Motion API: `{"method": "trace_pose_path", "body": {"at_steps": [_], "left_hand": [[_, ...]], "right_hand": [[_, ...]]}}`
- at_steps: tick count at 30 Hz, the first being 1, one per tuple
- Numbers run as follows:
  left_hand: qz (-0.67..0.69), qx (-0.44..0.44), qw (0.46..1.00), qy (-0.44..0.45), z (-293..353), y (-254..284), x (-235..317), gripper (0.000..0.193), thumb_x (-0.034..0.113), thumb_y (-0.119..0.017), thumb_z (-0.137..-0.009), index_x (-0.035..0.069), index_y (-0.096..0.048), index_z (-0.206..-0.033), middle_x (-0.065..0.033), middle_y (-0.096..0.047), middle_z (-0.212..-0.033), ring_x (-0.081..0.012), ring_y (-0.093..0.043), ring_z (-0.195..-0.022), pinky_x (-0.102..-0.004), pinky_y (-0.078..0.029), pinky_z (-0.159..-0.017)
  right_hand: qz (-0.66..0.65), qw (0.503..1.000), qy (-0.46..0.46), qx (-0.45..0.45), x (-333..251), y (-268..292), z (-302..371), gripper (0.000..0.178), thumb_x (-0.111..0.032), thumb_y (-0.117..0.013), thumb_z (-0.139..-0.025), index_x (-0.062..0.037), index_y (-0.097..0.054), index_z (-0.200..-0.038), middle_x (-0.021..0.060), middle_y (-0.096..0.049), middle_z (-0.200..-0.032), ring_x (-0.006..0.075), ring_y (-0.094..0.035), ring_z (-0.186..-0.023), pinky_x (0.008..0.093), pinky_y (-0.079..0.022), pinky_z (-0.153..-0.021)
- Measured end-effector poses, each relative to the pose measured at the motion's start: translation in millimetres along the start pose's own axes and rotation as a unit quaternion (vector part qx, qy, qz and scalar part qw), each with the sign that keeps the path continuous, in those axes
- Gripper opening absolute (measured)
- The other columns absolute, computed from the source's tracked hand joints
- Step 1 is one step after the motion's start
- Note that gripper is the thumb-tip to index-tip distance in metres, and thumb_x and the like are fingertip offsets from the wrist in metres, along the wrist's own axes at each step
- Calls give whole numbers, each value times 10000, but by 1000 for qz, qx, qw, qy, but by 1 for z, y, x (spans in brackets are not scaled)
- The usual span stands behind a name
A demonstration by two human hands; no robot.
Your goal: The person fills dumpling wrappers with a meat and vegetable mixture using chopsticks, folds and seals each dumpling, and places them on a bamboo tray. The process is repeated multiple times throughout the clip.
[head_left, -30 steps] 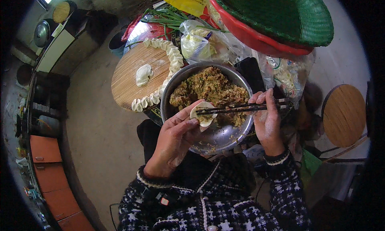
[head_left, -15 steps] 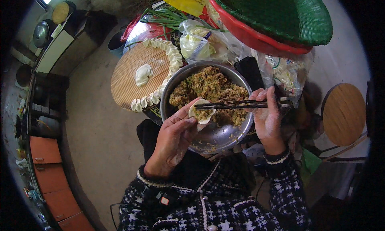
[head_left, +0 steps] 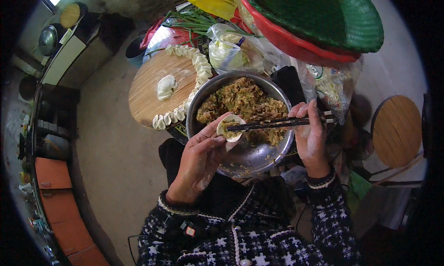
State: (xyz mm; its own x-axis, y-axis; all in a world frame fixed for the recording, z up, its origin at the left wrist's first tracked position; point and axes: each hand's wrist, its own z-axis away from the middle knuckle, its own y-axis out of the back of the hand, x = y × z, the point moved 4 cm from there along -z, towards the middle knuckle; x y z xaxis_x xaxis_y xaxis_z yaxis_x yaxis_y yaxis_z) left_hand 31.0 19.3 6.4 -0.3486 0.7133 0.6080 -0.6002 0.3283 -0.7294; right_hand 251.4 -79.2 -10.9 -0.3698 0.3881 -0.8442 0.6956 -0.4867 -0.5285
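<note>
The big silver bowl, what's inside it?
The silver bowl holds lumpy brown filling; part of its shiny inside shows too. Whatever lies under the filling, left hand, wrapper and chopsticks is covered.

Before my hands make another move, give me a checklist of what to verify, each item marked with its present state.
1. Wrapper held in the left hand: ok, it is pinched above the metal bowl.
2. Filling on the wrapper: ok, it sits in the middle with a pale rim around it.
3. Chopsticks held in the right hand: ok.
4. Chopstick tips away from the wrapper: not ok, they reach over it.
5. Wrapper's underside untorn: cannot tell, it faces away.
6. Bare space on the wooden board: ok, bare wood shows.
</note>
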Motion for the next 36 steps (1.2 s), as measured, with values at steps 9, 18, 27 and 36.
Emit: {"method": "trace_pose_path", "body": {"at_steps": [9, 18, 27, 36], "left_hand": [[-9, -8, 1000, -7, -1, 0, -1, 639, -97, -443, -817, -73, -349, -1449, -181, -507, -1400, -251, -533, -1268, -335, -408, -1101], [-115, 1, 991, -74, 0, 6, 0, 661, -139, -584, -799, -25, -401, -1423, -125, -556, -1347, -203, -553, -1230, -315, -432, -1048], [-222, 46, 965, -133, 7, 2, 1, 447, 1, -677, -883, -26, -541, -1308, -80, -647, -1200, -148, -613, -1087, -303, -480, -963], [-182, 34, 973, -136, 15, -4, 3, 302, 45, -671, -903, -2, -624, -1198, -66, -688, -1100, -129, -646, -977, -276, -506, -899]], "right_hand": [[3, 1000, 15, -24, -3, -4, 3, 360, -300, -423, -1057, -65, -539, -811, 88, -547, -875, 184, -542, -844, 342, -469, -795], [-23, 999, 26, 21, -25, 5, -2, 420, -368, -396, -1058, -100, -464, -742, 42, -483, -742, 167, -502, -748, 338, -465, -712], [39, 998, -29, -51, 3, -30, 11, 314, -329, -435, -1047, -81, -544, -889, 12, -475, -716, 103, -441, -652, 267, -449, -611], [261, 937, 82, -219, 6, -72, 16, 275, -148, -744, -842, -28, -673, -1079, 89, -672, -1069, 184, -605, -970, 344, -462, -901]]}}
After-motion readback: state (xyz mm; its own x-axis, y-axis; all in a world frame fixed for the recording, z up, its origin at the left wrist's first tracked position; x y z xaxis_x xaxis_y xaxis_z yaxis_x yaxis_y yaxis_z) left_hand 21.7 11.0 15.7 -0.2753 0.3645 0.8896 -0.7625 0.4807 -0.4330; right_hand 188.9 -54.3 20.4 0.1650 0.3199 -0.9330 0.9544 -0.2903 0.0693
